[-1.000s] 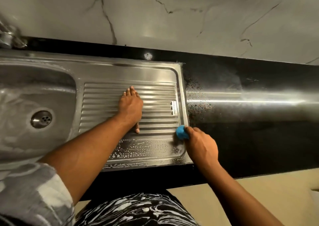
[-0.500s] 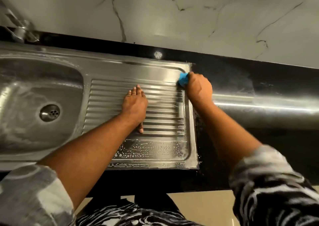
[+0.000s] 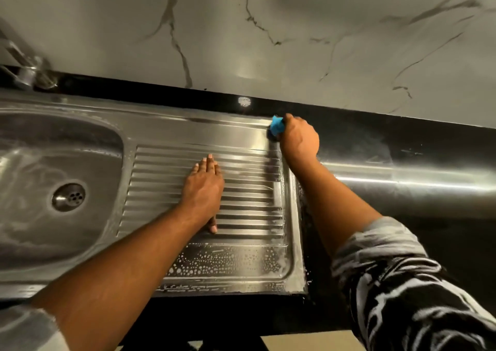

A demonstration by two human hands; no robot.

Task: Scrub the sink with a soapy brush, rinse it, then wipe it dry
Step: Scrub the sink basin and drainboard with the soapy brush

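1. Nearest us, at six o'clock on the drainboard [image 3: 166,179], suds [image 3: 228,265] bead across the flat strip. That strip looks soaped already.
2. Mid-board, our left hand [image 3: 204,187] lies flat on the ribs. Its fingers are straight and together, pointing to twelve, the thumb is splayed toward five, and it holds nothing. We read it as a prop that takes our weight for the long reach.
3. At one o'clock, our right hand [image 3: 299,138] curls its fingers tight round the blue brush [image 3: 276,126]. The brush bears on the far right corner of the sink [image 3: 161,128], where steel meets the black countertop [image 3: 402,147]. Probably that choked-up grip drives the bristles into the seam.
4. Out at nine o'clock the basin [image 3: 53,149] and drain [image 3: 69,197] look filmy. The tap [image 3: 24,74] at ten is a blur. Rinsing and drying are not yet begun.
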